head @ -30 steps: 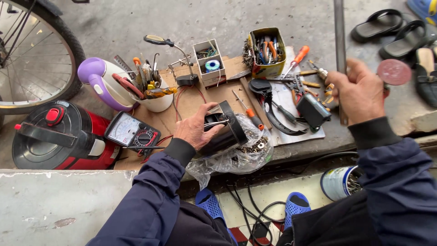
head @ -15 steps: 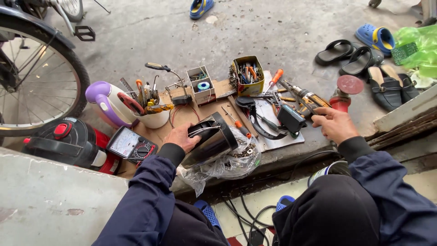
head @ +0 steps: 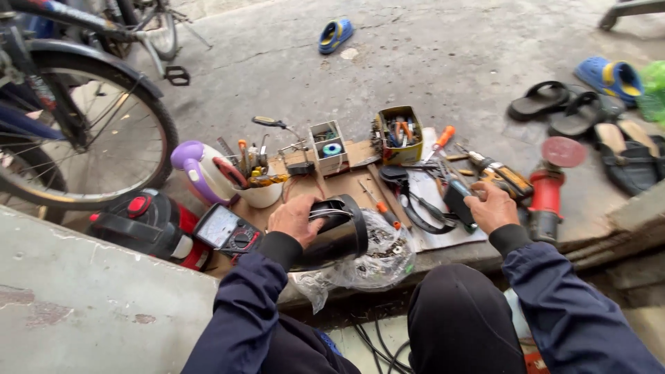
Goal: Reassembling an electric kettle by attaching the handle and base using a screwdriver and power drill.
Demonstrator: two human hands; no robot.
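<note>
A bicycle wheel fills the upper left of the frame, with a multimeter below it. Sandals lie upper right (well apart), a tool box near centre.

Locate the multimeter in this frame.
In the head view the multimeter lies left of centre on the work board, just left of the left hand, between the red and black appliance and the white cup of tools.

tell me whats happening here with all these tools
A person sits over a board strewn with tools. Their left hand grips a black cylindrical appliance part lying on its side, above a clear plastic bag. Their right hand rests on a small black tool near a cordless drill. A multimeter lies to the left.
</note>
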